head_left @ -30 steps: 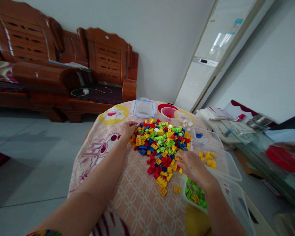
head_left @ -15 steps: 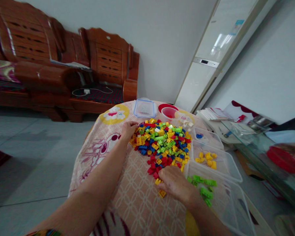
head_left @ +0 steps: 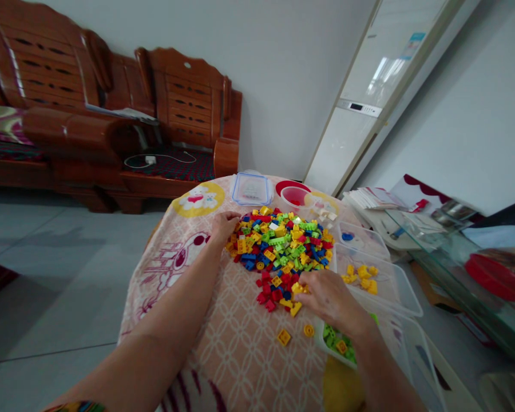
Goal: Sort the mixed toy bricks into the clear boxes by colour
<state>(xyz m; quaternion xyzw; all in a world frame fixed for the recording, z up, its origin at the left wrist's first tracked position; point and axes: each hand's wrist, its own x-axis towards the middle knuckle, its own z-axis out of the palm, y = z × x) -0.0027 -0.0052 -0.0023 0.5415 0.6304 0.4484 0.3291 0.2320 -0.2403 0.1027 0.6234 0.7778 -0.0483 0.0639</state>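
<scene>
A mixed heap of small toy building bricks (head_left: 278, 243) in red, yellow, green and blue lies on the patterned tablecloth (head_left: 240, 343). At the heap's left edge rests my left hand (head_left: 225, 226), open, its fingers bent against the bricks and partly hidden. My right hand (head_left: 328, 294) is closed at the near right side, its fingertips on a yellow brick (head_left: 299, 288). Red bricks (head_left: 268, 294) lie just left of those fingers. A square yellow brick (head_left: 284, 337) and a round yellow piece (head_left: 309, 331) sit apart on the cloth.
Clear plastic trays stand on the right: one holds yellow bricks (head_left: 363, 278), another green bricks (head_left: 335, 340), partly hidden by my right forearm. Behind the heap are a blue-rimmed clear box (head_left: 252, 190) and a pink bowl (head_left: 292, 197). A glass-topped table (head_left: 438, 260) is farther right.
My right hand has moved away from me and to the right, towards the heap. A round yellow piece now shows on the cloth, and the green bricks sit nearer the tray's front left. My left hand stays put.
</scene>
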